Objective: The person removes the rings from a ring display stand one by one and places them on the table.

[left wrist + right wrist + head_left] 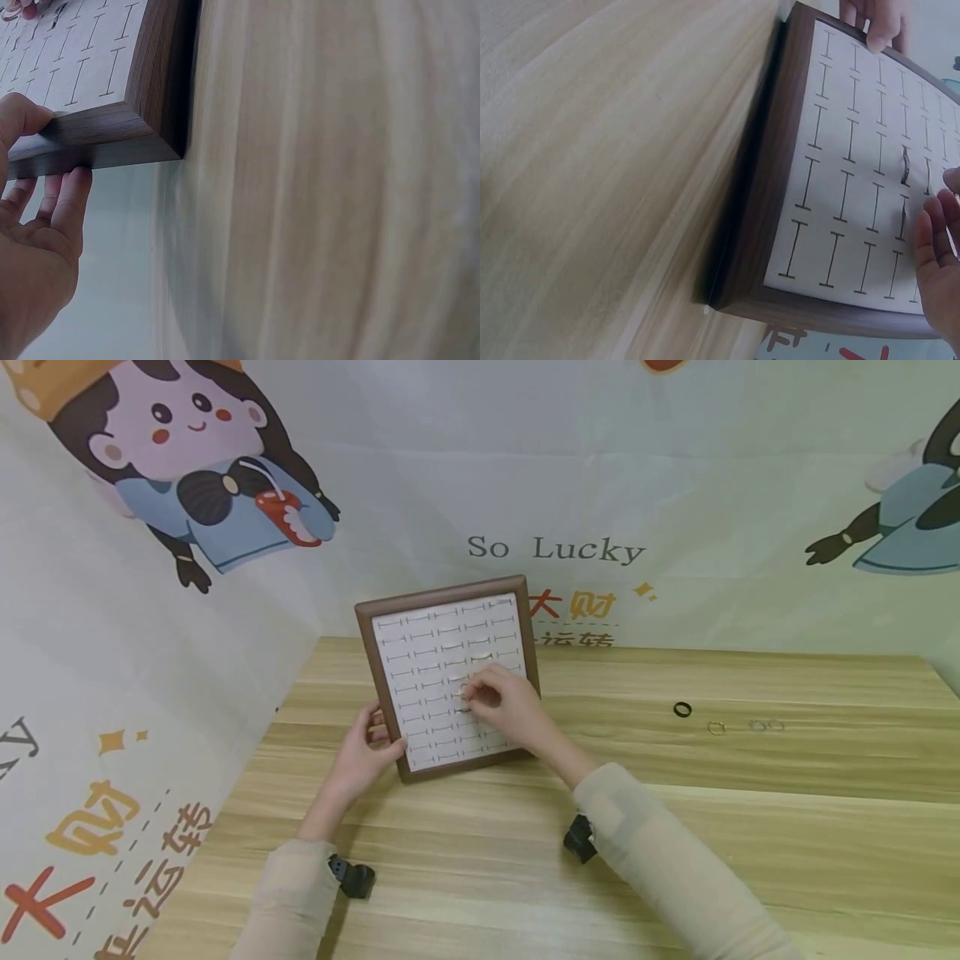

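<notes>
A ring display board (420, 652) with a brown wooden frame and a white slotted face stands tilted on the table. My left hand (362, 760) grips its lower left edge, thumb on the front of the frame and fingers behind, as the left wrist view confirms. At the middle of the face, my right hand (512, 706) pinches a small ring (463, 692) against the slots; the fingertips partly cover it. One ring (905, 165) sits in a slot near the right hand in the right wrist view. Another ring (482, 657) shows just above that hand.
On the wood-grain table (675, 877), to the right, lie a black ring (682, 710), a gold ring (717, 728) and two silvery rings (757, 726). A printed cloth backdrop (420, 485) rises behind the table and along its left side.
</notes>
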The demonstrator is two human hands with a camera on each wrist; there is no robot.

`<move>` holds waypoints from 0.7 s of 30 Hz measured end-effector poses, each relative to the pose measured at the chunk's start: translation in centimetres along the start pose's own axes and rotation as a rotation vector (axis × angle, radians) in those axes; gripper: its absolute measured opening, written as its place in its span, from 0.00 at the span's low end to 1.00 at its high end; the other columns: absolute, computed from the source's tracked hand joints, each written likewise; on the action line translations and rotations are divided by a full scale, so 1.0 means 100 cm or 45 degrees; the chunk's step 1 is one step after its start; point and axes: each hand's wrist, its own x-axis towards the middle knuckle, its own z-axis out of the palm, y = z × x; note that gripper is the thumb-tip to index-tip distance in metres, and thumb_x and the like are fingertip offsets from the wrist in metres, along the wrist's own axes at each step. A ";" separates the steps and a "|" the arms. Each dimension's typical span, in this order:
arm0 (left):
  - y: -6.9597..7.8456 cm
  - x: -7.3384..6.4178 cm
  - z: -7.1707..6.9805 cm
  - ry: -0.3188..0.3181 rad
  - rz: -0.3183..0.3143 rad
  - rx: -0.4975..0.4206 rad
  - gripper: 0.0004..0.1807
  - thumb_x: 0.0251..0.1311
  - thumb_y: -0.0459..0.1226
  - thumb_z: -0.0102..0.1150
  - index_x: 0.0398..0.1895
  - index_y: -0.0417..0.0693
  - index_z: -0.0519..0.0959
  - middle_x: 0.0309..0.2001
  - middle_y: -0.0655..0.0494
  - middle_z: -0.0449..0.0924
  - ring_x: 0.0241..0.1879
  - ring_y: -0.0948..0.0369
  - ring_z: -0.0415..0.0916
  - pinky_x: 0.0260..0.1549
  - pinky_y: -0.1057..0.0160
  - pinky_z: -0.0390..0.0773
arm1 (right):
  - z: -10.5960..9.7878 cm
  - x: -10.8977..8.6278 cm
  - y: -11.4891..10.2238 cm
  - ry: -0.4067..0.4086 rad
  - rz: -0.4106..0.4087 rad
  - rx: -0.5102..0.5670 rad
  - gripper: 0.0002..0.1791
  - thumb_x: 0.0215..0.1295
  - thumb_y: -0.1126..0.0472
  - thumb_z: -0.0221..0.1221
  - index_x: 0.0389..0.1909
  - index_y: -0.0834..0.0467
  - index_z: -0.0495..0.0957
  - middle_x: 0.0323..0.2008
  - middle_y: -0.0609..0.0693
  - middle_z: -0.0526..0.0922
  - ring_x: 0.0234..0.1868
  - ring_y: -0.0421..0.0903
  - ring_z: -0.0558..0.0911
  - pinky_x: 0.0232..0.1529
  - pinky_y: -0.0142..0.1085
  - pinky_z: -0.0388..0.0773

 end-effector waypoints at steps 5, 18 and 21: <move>0.001 -0.002 0.000 0.004 0.002 0.002 0.43 0.67 0.27 0.59 0.82 0.33 0.50 0.70 0.29 0.64 0.67 0.38 0.68 0.69 0.46 0.76 | -0.008 -0.002 0.001 0.051 0.014 0.026 0.03 0.66 0.73 0.63 0.39 0.67 0.83 0.43 0.61 0.86 0.46 0.55 0.83 0.48 0.34 0.82; 0.002 -0.001 -0.001 0.004 -0.005 0.011 0.43 0.68 0.28 0.58 0.82 0.34 0.49 0.71 0.30 0.63 0.67 0.39 0.68 0.69 0.47 0.75 | -0.035 -0.006 0.006 0.179 0.098 0.113 0.05 0.66 0.73 0.65 0.38 0.72 0.84 0.51 0.66 0.83 0.49 0.59 0.82 0.47 0.32 0.81; 0.001 0.000 -0.001 0.003 -0.006 0.009 0.43 0.68 0.28 0.58 0.83 0.35 0.49 0.71 0.31 0.63 0.68 0.39 0.67 0.69 0.47 0.74 | -0.040 -0.008 0.007 0.225 0.120 0.127 0.05 0.68 0.72 0.64 0.40 0.73 0.83 0.50 0.67 0.84 0.49 0.60 0.82 0.49 0.36 0.84</move>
